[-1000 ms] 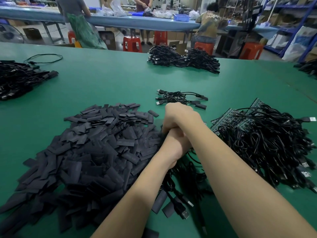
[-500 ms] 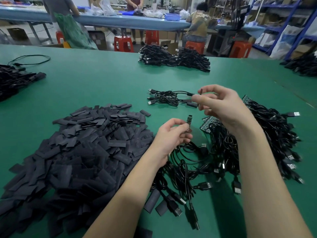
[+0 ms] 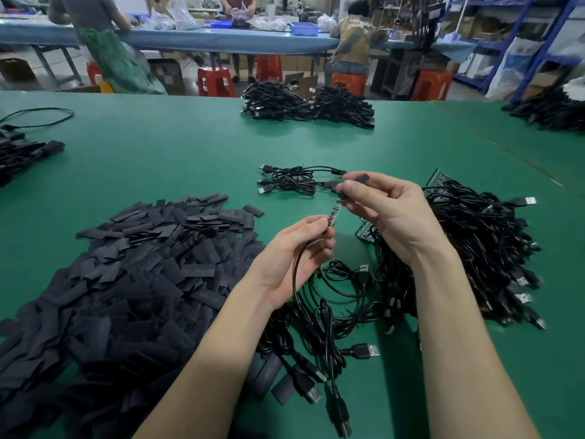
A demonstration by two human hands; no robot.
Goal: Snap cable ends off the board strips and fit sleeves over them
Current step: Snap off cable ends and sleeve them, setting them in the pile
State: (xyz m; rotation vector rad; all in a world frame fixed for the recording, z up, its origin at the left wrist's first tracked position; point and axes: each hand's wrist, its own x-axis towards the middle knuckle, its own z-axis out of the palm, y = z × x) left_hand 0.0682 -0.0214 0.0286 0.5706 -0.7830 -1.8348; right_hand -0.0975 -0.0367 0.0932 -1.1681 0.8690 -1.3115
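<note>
Cable end point(image 3: 334, 214), a small bare board piece, sticks up from the left hand point(image 3: 296, 255), pinched between thumb and forefinger, palm turned up above the green table point(image 3: 190, 160). Just beside it, the raised right hand point(image 3: 389, 213) pinches what looks like a black sleeve point(image 3: 361, 179) at its fingertips.

Only lettering in view: pale print across the back of the seated person's shirt point(image 3: 354, 30) at the far bench; blurred, not readable. Small circuit board end point(image 3: 334, 213) between the hands carries fine marks; too small to make out; same for the green board strips point(image 3: 438, 182) under the cable pile. Nothing legible on sleeves, cables, bins or shelf boxes.
</note>
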